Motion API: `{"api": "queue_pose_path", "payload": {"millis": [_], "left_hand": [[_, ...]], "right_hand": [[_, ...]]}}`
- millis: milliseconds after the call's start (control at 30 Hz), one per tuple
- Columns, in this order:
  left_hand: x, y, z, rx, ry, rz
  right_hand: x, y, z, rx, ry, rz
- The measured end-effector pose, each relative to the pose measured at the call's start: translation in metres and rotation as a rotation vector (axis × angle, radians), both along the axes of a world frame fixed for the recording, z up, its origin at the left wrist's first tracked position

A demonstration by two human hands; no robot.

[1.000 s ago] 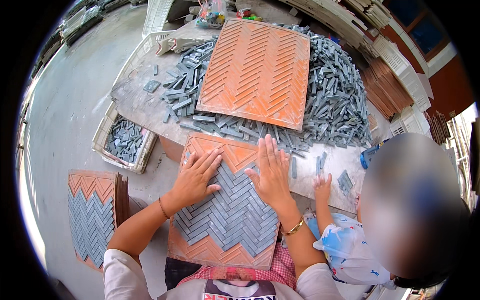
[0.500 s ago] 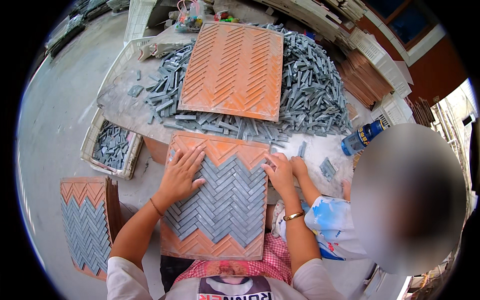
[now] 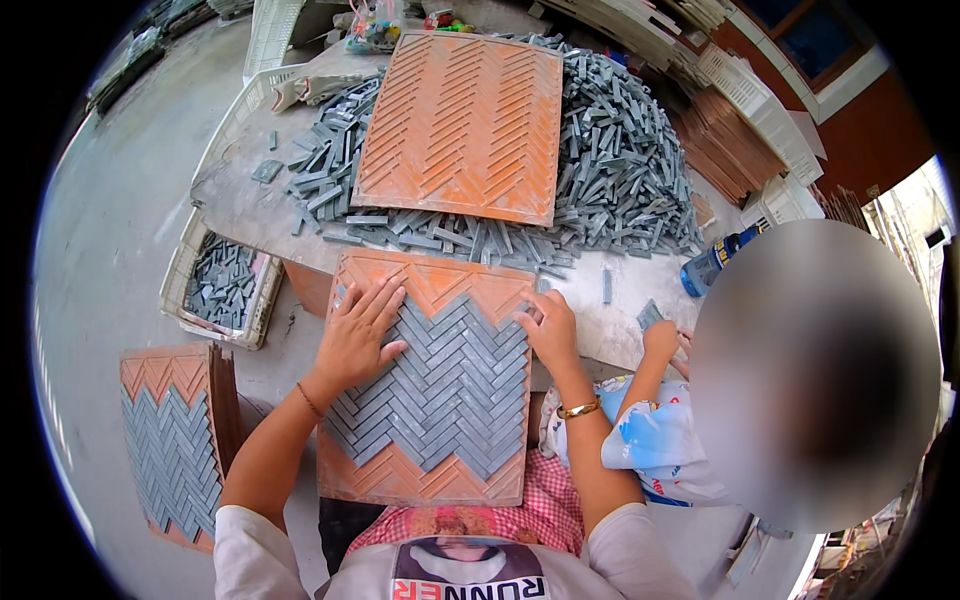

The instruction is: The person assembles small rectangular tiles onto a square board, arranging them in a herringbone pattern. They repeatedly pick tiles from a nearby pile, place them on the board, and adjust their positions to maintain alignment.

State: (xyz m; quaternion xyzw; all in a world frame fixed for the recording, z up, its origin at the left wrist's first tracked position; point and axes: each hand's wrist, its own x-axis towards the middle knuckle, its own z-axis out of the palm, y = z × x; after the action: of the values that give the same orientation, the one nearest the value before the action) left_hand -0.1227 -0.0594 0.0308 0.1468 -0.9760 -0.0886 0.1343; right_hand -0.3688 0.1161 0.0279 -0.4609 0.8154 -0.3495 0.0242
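A terracotta-coloured mould tray (image 3: 420, 488) lies in front of me, its slots filled with grey tile strips (image 3: 440, 380) in a herringbone pattern. Bare orange zigzag slots show along its top and bottom. My left hand (image 3: 364, 325) rests on the upper left of the tiles, open, fingers stretched and thumb apart. At the tray's upper right edge is my right hand (image 3: 550, 325), its fingers bent in a pinch; what is between them is too small to make out. A second mould tray (image 3: 460, 130) with bare slots lies beyond, on a heap of loose tile strips (image 3: 630, 160).
A person (image 3: 665, 440) sits close on my right, one hand at a small tile piece (image 3: 650, 315) on the table. A blue bottle (image 3: 708, 268) stands near them. At left are a crate of strips (image 3: 255, 325) and stacked filled trays (image 3: 170, 440).
The person's hand beside mine has moved right, away from my right hand, to the tile piece. My right hand has shifted slightly along the tray's edge; my left hand stays on the tiles.
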Motion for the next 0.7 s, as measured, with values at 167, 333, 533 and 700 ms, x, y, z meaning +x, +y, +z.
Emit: {"api": "queue_pose_path", "payload": {"millis": [167,333,533,700], "left_hand": [[0.015,-0.001,0.002,-0.042,-0.023,0.003],[0.059,0.031,0.018,0.029,-0.04,0.068],[0.079,0.049,-0.009,0.112,-0.13,0.094],[0.088,0.05,-0.009,0.152,-0.058,0.132]], "right_hand": [[0.032,0.018,0.005,-0.244,0.094,-0.07],[0.055,0.079,0.001,-0.185,-0.119,-0.141],[0.007,0.087,-0.022,-0.25,-0.113,-0.305],[-0.022,0.052,-0.025,-0.18,-0.055,-0.311]]}}
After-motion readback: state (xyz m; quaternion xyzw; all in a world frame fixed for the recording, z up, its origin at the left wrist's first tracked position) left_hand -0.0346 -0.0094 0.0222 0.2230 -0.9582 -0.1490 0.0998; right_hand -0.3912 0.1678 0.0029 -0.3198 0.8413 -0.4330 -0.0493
